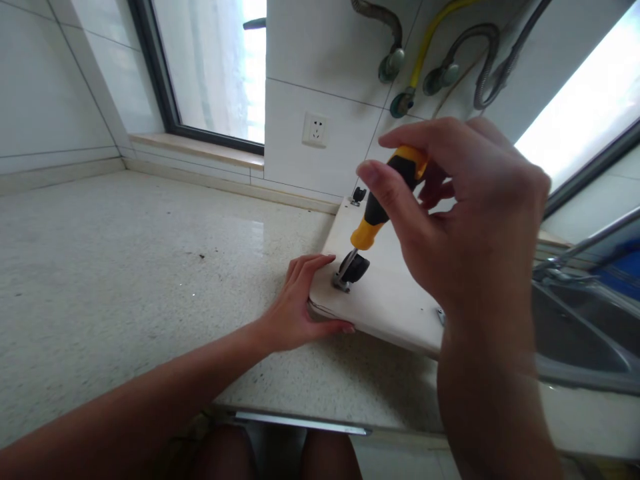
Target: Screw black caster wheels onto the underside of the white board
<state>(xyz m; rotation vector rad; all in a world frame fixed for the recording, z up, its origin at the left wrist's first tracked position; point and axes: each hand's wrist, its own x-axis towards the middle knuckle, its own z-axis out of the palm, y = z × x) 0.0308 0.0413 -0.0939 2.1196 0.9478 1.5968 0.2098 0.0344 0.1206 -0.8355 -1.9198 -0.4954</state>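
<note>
My right hand (450,193) is closed around the yellow and black handle of a screwdriver (383,200). The tool slants down to the left, its shaft meeting the metal bracket of a black caster wheel (354,268). That caster stands on a white board (395,293) with rounded corners, lying on the countertop. My left hand (295,303) grips the board's near left corner, fingers on the top edge and thumb along the front side. Toward the wall, a second caster (359,195) stands on the board. A metal bracket (441,316) shows partly beside my right wrist.
The speckled countertop (125,280) stretches left to a window. A sink (575,327) with a faucet (555,267) lies at the right. On the tiled wall are a socket (315,129), a yellow pipe (425,47) and grey hoses (487,67). Small dark specks dot the counter.
</note>
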